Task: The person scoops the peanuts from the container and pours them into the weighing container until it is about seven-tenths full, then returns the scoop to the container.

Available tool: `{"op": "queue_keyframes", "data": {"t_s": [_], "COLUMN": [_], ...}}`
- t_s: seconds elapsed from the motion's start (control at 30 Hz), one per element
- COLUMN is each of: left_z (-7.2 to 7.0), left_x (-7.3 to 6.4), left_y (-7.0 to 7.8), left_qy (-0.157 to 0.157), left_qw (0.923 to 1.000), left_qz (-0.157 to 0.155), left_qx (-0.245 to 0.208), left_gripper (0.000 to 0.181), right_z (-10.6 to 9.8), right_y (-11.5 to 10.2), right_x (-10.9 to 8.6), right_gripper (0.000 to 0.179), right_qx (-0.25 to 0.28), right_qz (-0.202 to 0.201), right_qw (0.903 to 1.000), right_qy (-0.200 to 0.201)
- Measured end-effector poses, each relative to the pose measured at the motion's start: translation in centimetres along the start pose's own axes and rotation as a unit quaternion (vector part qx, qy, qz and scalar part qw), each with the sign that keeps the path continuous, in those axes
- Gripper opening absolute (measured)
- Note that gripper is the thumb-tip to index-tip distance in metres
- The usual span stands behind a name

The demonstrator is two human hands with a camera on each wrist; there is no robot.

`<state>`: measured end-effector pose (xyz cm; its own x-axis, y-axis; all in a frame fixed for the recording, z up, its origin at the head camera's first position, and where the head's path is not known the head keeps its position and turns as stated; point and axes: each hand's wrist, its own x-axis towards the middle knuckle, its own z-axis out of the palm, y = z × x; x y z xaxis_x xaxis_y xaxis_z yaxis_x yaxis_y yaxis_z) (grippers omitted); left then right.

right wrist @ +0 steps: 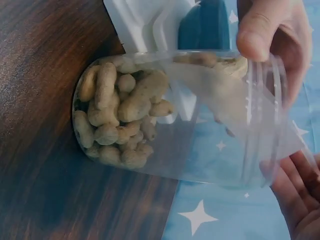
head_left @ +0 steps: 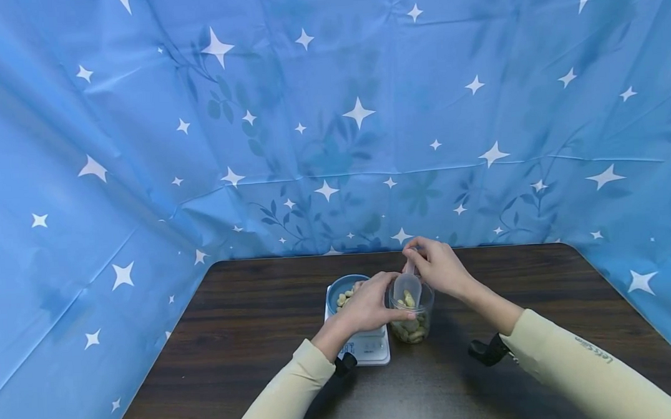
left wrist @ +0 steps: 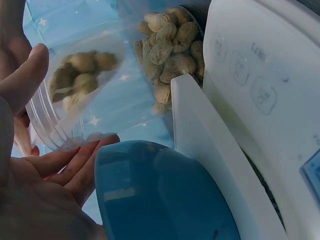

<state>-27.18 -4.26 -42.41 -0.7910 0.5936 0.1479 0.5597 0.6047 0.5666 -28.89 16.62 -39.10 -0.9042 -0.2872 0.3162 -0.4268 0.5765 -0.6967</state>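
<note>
My left hand [head_left: 370,305] grips the rim of a clear plastic jar [right wrist: 220,165], thumb on one side and fingers on the other. Peanuts in their shells [right wrist: 105,115] fill the lower part of the jar. From above, my right hand [head_left: 436,267] pinches the handle of a translucent scoop [head_left: 406,286], whose bowl is tilted down inside the jar's mouth with several peanuts in it. Just left of the jar, a blue bowl [head_left: 331,298] holding more peanuts [head_left: 344,296] sits on a white kitchen scale [head_left: 372,353]. My left hand partly hides that bowl.
Everything stands on a dark wood-grain table [head_left: 251,338]. A blue curtain [head_left: 332,141] with white stars hangs behind it and along the left side. Black wrist bands with cameras [head_left: 488,351] show near both sleeves.
</note>
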Motion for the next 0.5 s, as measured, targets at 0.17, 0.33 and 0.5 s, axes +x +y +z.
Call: {"op": "queue_keyframes", "data": {"t_s": [0.17,0.33,0.5], "left_z": [0.0,0.0,0.0], "left_x": [0.0,0.1,0.2], "left_y": [0.1,0.1,0.1], "left_qy": [-0.001,-0.002,-0.002], "left_qw": [1.0000,0.9998,0.9998], "left_qz": [-0.006,-0.013,-0.015], "left_qx": [0.005,0.011,0.015], "left_gripper": [0.080,0.081,0.081], "right_z": [-0.7,-1.3,-1.8], "right_y": [-0.2,0.1,0.5], "right_x": [-0.5,-0.7,-0.8], "right_gripper": [0.031,0.034,0.039], "right_qx": [0.041,0.098,0.139], "right_qz": [0.046,0.086,0.116], "right_qw": [0.9979,0.9899,0.9816], "right_qy": [0.021,0.056,0.062]}}
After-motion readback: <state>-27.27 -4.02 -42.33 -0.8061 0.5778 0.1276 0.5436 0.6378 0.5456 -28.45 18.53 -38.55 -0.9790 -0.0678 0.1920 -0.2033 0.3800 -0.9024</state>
